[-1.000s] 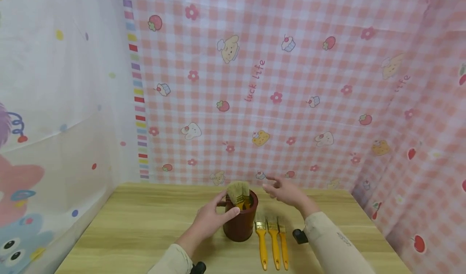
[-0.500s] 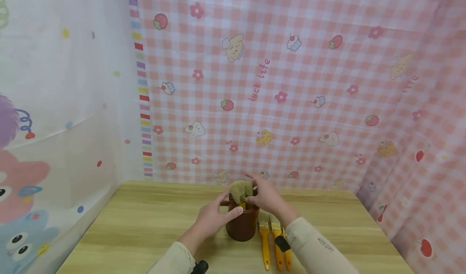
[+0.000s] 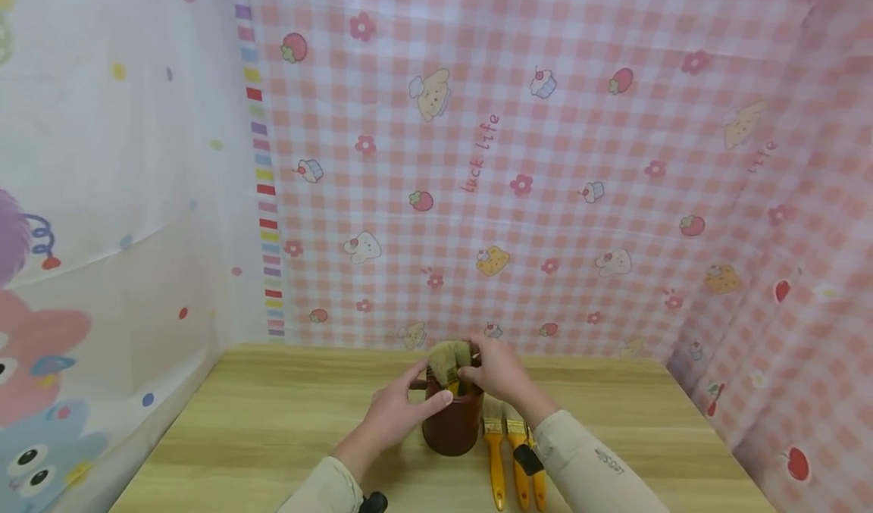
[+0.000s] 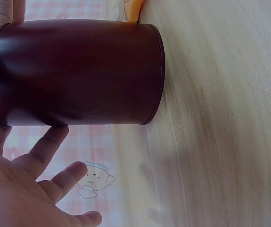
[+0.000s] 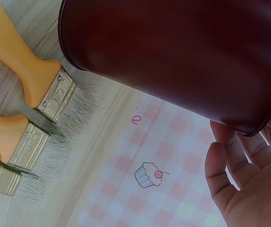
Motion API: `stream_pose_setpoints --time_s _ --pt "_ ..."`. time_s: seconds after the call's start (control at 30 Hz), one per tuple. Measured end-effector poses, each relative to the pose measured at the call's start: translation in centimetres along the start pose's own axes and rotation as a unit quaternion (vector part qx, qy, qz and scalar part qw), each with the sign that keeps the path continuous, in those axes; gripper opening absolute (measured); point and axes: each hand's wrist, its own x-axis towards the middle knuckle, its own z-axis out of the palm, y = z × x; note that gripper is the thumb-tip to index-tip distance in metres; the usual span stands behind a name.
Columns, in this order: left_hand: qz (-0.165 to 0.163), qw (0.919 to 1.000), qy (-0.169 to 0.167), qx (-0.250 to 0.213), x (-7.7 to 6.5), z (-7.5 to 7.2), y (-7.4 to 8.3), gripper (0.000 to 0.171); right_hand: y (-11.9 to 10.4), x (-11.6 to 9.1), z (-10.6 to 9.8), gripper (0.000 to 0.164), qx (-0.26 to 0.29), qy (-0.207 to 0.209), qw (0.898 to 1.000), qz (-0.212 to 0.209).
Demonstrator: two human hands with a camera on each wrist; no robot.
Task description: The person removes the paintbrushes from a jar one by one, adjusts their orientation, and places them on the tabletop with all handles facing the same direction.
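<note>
From the head view I'm fearing a sideways tug by the right hand point(image 3: 503, 376) on the brushes point(image 3: 446, 361) tipping the container point(image 3: 450, 428), midway between the worktop's point(image 3: 286, 407) side edges; the left wrist view is showing the left hand point(image 3: 395, 418) gripping it, fingers point(image 4: 50, 144) part-spread, the right wrist view bent fingers point(image 5: 216, 165) at its rim, whether pinching a brush I cannot tell.

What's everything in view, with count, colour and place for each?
Smooth cylindrical pot: one, dark red-brown, centre
Bristle brushes: count unclear, beige, in the pot
Flat metal-collared brushes: three, orange-handled, right of the pot
Flat wood-grain tabletop: one, pale brown, beneath the pot
Checked printed cloth: count unclear, pink and white, back and right
Dotted printed cloth: one, white, left
Small solid pieces: two, black, lower centre
Long sleeves: two, cream, lower edge
Left hand: one, bare, gripping the pot
Right hand: one, bare, at the pot's rim
</note>
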Motion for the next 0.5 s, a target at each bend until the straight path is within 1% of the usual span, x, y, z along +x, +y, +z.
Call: stream_pose_setpoints --time_s 0.07,0.17,0.27,0.33,0.37,0.43,0.5 --pt "0.001 1.0000 -0.003 -0.003 0.1 0.0 0.0 0.089 0.0 -0.1 -0.1 0.025 -0.001 0.003 1.000 -0.002" --pt "0.004 1.0000 -0.005 -0.004 0.0 0.0 -0.1 0.089 -0.2 -0.2 -0.2 0.015 -0.004 0.016 1.000 -0.006" --pt "0.009 0.9999 -0.005 -0.002 0.0 0.1 -0.1 0.089 -0.5 -0.2 -0.4 0.015 0.011 0.036 0.999 -0.006" --pt "0.013 0.9999 -0.006 -0.004 0.0 0.1 -0.1 0.089 -0.7 -0.2 -0.8 0.013 0.033 0.043 0.999 -0.010" --pt "0.015 0.9999 -0.005 -0.005 0.0 0.1 -0.1 0.088 -0.9 -0.2 -1.1 0.016 0.045 0.047 0.998 -0.010" --pt "0.017 0.9998 -0.005 -0.006 0.0 0.1 -0.1 0.088 -1.1 -0.1 -1.7 0.017 0.073 0.048 0.996 -0.008" --pt "0.017 0.9998 -0.007 -0.009 0.0 0.0 -0.2 0.087 -1.4 -0.1 -2.5 0.013 0.093 0.051 0.994 -0.011"
